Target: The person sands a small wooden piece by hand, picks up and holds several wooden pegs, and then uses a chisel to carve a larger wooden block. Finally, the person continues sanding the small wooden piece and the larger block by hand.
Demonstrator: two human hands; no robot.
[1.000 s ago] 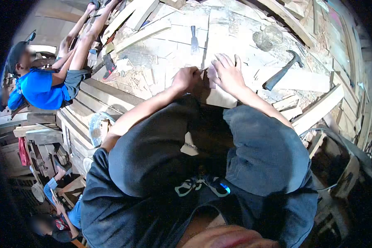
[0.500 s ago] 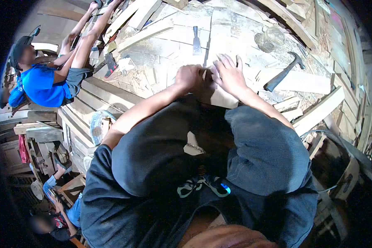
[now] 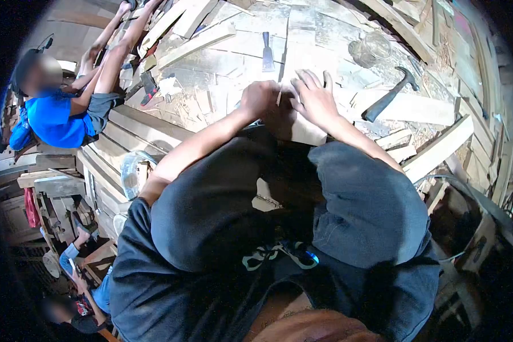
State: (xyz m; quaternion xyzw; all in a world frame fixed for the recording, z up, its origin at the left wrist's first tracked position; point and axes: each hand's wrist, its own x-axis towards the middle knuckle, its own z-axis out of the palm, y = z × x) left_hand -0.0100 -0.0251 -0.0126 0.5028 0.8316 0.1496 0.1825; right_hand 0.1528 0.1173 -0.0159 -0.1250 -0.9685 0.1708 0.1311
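Observation:
My left hand is closed at the near side of the work surface. A thin, light-coloured sliver shows beside its fingertips, but I cannot make out what the fingers hold. Close by, my right hand rests on a pale wooden board, most of its fingers stretched out and apart. Its thumb side is near the left hand, in shadow. Beyond my hands lies a chisel with a dark handle and a flat blade. To the right, a claw hammer with a dark handle lies across a plank.
A round see-through container stands at the back. Planks and wood scraps surround the surface. A person in blue sits at the left; another person is at lower left. A bucket stands near my left arm.
The view has shifted slightly. My left hand has turned a little, and the thin sliver now shows beside its fingers. My right hand stays spread on the board.

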